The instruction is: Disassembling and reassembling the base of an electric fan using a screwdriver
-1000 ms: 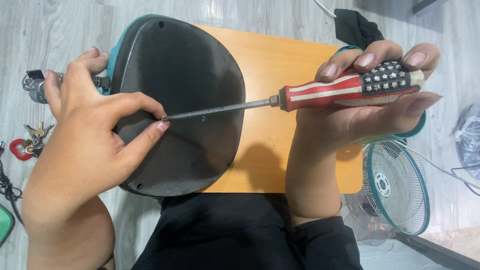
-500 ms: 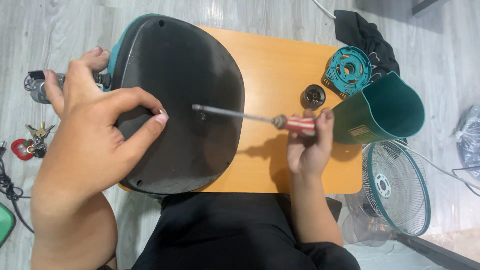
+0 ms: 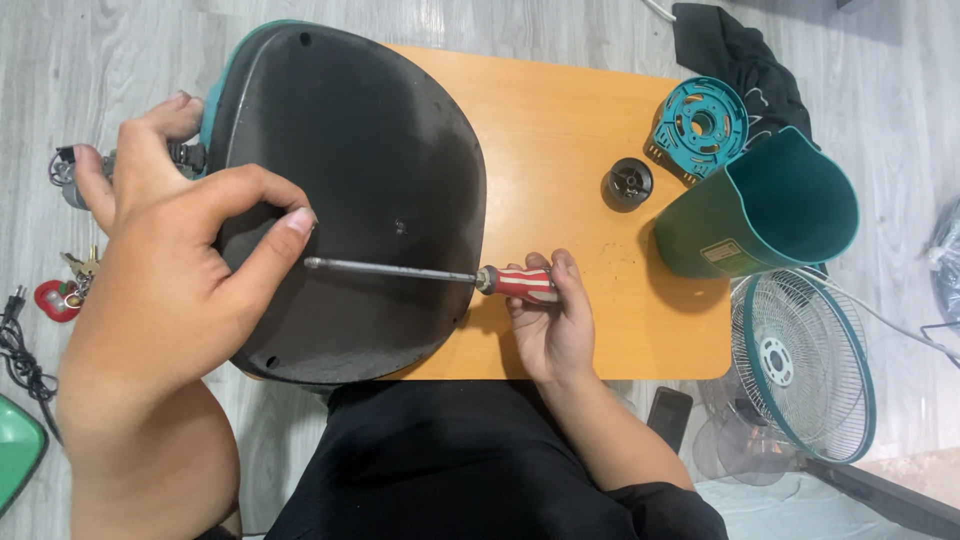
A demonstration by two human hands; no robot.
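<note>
Your left hand (image 3: 165, 265) spreads over the near left edge of the dark fan base (image 3: 350, 200), its grip loosely open, forefinger tip beside the screwdriver's metal tip; your right hand (image 3: 552, 325) keeps its grip clamped on the red-and-white handle of the screwdriver (image 3: 430, 273), whose shaft lies flat across the base; the base rests upside down on the orange surface (image 3: 560, 140); a teal housing (image 3: 760, 215), a round teal plate (image 3: 700, 125) and a small black knob (image 3: 628, 183) sit to the right.

left hand (image 3: 170, 270) splayed (forefinger out); right hand (image 3: 550, 320) gripping
</note>
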